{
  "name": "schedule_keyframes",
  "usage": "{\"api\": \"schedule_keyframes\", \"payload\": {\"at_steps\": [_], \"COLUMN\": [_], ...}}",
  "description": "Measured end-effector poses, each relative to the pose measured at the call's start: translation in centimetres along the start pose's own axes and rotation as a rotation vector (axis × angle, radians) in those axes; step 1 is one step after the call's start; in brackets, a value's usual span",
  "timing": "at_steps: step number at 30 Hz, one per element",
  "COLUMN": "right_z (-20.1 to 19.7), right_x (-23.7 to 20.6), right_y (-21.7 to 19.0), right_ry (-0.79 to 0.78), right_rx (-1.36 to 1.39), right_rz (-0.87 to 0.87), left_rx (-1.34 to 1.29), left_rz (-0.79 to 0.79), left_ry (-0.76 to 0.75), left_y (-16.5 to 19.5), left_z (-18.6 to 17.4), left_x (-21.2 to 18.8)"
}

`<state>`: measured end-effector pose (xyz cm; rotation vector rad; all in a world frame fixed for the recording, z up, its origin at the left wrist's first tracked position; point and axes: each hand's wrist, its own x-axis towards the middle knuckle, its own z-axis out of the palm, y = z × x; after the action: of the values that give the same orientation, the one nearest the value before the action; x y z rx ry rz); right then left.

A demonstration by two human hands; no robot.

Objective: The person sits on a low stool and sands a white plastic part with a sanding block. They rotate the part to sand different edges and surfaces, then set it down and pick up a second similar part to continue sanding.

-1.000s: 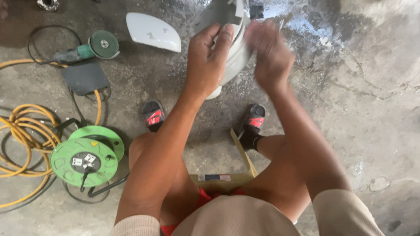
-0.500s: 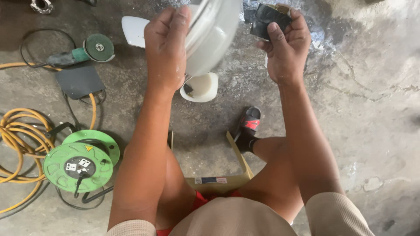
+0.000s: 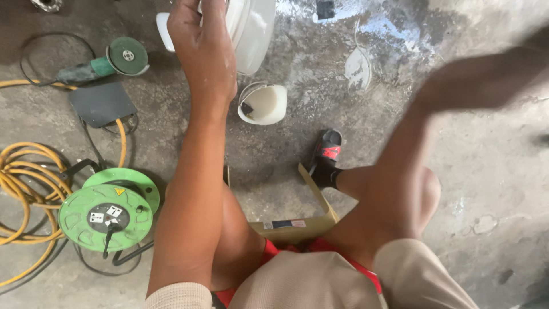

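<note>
My left hand point(image 3: 203, 51) is raised at the top of the head view and grips a large white round plastic housing point(image 3: 254, 28), which is cut off by the top edge. A white cup-shaped plastic piece point(image 3: 266, 106) lies on the concrete just below it. My right forearm point(image 3: 474, 80) is a blur stretching to the right edge, and the hand itself is past the frame. I sit low with both knees up, and a cardboard box point(image 3: 314, 220) rests between my legs.
A green cable reel point(image 3: 106, 212) and coiled yellow cable point(image 3: 23, 171) lie at left. A green angle grinder point(image 3: 103, 63) and a dark flat pad point(image 3: 102, 102) sit above them. A small black part point(image 3: 325, 8) lies at the top. My sandalled foot point(image 3: 327, 154) is mid-floor.
My right hand, which held a small black piece beside the housing, has swung out to the right and left the frame. The left hand keeps its grip on the white housing.
</note>
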<state>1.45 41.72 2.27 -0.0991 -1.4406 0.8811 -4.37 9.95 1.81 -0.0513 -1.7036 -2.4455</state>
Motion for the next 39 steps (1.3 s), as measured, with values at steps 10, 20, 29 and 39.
{"api": "schedule_keyframes", "payload": {"at_steps": [10,20,29,39], "right_z": [-4.0,1.0,-2.4,-1.0], "right_x": [-22.3,-16.2,-23.0,-30.3], "right_y": [-6.2,-13.5,-7.1,-5.6], "right_ry": [-1.082,-0.011,0.010,-0.450], "right_rx": [-0.364,0.921,-0.056,-0.157], "right_rz": [1.183,2.159,1.718,1.395], "left_rx": [0.230,0.617,1.301,1.338], "left_rz": [0.088,-0.343,-0.209,-0.297], "left_ry": [-0.085,-0.800,-0.613,-0.659], "left_y": [-1.3,0.9,4.1,5.8], "left_z": [-1.6,-3.8,-9.5,-7.2], "left_x": [-0.8,-2.9,-4.5,-4.8]}}
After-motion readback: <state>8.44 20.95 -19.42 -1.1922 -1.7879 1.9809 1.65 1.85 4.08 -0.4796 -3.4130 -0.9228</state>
